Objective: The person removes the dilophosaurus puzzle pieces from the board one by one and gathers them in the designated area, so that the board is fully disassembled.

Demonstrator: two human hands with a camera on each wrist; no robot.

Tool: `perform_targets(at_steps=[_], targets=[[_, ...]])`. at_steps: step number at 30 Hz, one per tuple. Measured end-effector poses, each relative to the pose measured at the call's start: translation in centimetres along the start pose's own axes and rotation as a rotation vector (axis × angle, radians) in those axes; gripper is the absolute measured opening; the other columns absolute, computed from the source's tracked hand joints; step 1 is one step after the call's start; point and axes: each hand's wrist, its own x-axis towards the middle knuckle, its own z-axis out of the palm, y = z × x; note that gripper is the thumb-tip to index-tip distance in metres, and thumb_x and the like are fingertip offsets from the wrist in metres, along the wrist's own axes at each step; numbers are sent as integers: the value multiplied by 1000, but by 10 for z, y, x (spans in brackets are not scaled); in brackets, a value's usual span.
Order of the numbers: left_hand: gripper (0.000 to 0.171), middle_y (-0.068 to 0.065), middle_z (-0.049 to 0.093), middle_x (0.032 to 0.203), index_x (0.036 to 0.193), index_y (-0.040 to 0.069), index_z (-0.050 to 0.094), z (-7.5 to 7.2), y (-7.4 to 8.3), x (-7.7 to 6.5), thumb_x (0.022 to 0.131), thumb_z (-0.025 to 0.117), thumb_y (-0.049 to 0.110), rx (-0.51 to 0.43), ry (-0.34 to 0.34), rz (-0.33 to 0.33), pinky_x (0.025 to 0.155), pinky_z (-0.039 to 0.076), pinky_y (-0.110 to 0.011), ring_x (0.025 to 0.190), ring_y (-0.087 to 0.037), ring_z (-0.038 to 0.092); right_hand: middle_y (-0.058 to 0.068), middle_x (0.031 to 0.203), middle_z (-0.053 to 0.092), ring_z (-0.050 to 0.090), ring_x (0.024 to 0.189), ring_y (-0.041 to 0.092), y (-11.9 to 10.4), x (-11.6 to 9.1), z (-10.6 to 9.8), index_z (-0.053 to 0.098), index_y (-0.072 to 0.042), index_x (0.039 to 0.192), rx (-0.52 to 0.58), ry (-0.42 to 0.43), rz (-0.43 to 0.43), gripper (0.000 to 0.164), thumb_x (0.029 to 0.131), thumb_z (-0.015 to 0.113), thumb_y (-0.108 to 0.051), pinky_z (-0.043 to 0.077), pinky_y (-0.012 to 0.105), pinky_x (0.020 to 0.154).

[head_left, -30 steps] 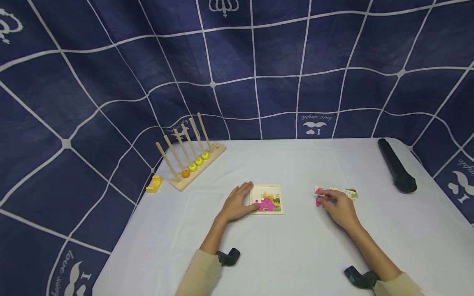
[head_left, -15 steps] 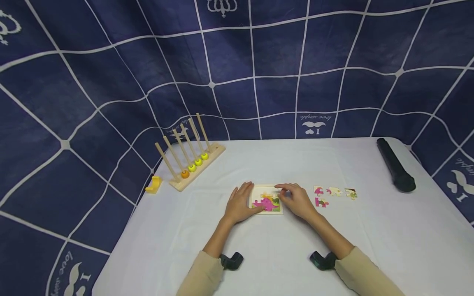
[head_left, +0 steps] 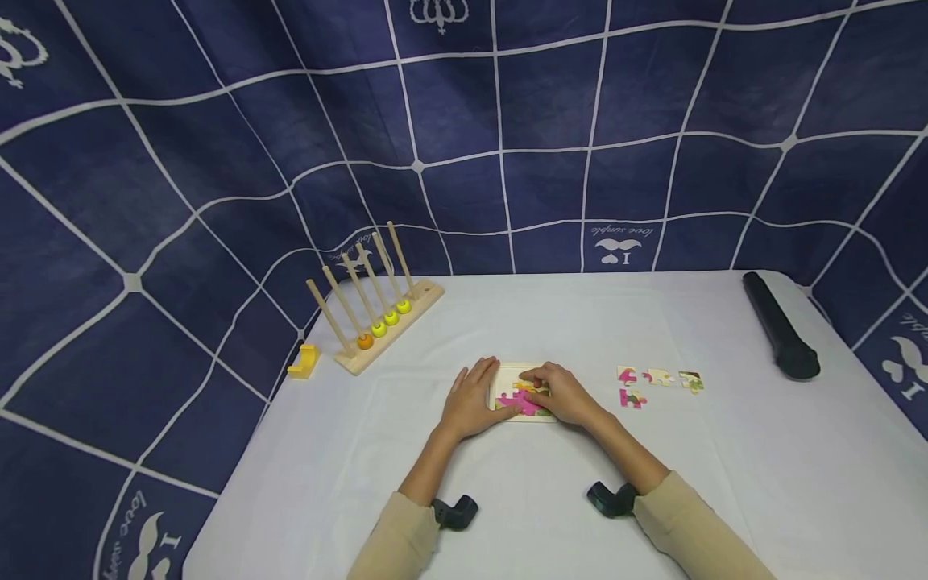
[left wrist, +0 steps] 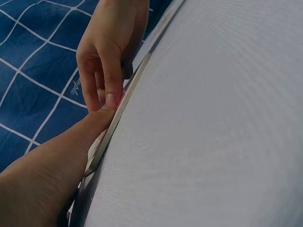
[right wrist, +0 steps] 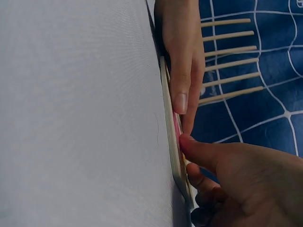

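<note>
The puzzle tray [head_left: 513, 365] lies near the middle of the white worktop [head_left: 551, 499]; the left hand [head_left: 470, 403] rests along the tray's left edge, fingers extended; the right hand [head_left: 569, 396] bends over its right part, whether pinching anything I cannot tell; four loose pieces [head_left: 658, 377] lie toward the worktop's right edge

Soft even light, dimmer wrist views

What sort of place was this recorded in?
Likely a makeshift indoor recording booth: navy grid-patterned cloth hangs behind and beside a white-topped table, where a jigsaw puzzle lies.
</note>
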Motion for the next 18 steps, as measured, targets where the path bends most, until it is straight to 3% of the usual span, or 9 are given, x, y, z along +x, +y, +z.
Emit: perform_targets(at_steps=[8,18], targets=[[93,-1,31,143,139,10,33,1,-1,0,71,51,71,8,-4,2,110,16,-41,135,-16,22,-2,76,53,45,69,14,2,0,1,62,-13,108,47,49,-6,35,75,72,-15,38,28,64],[94,-3,32,143,139,9,33,0,0,0,71,51,71,19,-6,6,110,16,-42,135,-18,22,-5,80,62,53,75,12,0,-2,0,59,-20,112,85,48,-12,44,71,75,-11,43,31,72]])
